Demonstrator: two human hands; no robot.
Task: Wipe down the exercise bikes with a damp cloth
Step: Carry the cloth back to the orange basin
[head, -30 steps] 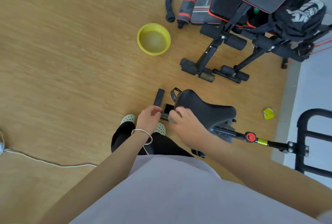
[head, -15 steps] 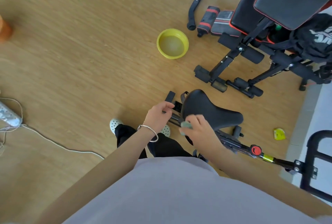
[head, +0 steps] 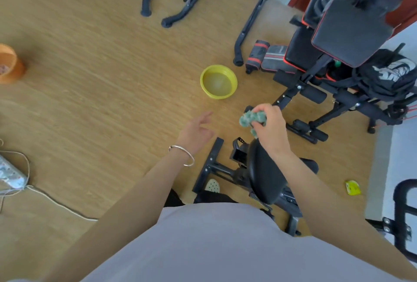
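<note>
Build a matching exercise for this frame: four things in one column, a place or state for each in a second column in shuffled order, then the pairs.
Column one:
1. cloth
2. bowl
3. saddle
4. left hand

Column two:
A. on the floor, liquid inside
B. open, holding nothing
C. bunched in the right hand
D. black, raised off the floor

Pairs: 1-C, 2-A, 3-D, 4-B
</note>
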